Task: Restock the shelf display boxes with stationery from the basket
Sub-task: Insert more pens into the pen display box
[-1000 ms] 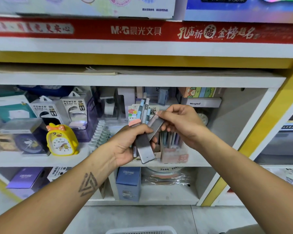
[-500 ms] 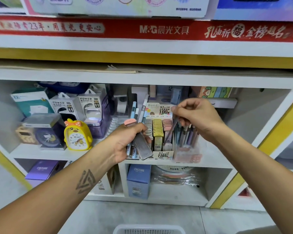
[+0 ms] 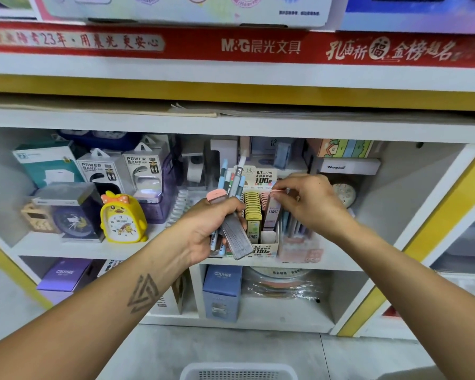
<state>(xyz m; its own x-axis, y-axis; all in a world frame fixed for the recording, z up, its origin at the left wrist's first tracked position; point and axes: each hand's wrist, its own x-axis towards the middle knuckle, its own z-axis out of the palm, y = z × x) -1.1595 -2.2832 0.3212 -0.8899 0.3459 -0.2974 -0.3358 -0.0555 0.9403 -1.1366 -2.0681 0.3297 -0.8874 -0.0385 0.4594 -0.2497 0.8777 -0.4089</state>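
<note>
My left hand (image 3: 206, 226) grips a bundle of stationery: a pink-capped lead case (image 3: 235, 233) and several pens (image 3: 233, 182), held in front of the middle shelf. My right hand (image 3: 310, 202) pinches the top of a pink lead case (image 3: 271, 213) that stands in the right row of the lead display box (image 3: 264, 248). Yellow cases fill the row beside it. A clear pen box (image 3: 299, 246) sits just right of the display box. The white basket (image 3: 237, 372) shows at the bottom edge, on the floor.
A yellow chick alarm clock (image 3: 121, 218) and power bank boxes (image 3: 141, 167) stand on the shelf to the left. A small clock (image 3: 345, 193) sits behind my right hand. Blue and purple boxes (image 3: 222, 292) fill the lower shelf. A yellow post (image 3: 412, 242) borders the right.
My right hand took one lead case from the bundle in my left hand, carried it right and lowered it into the display box's pink row. My view shifted left and closer.
</note>
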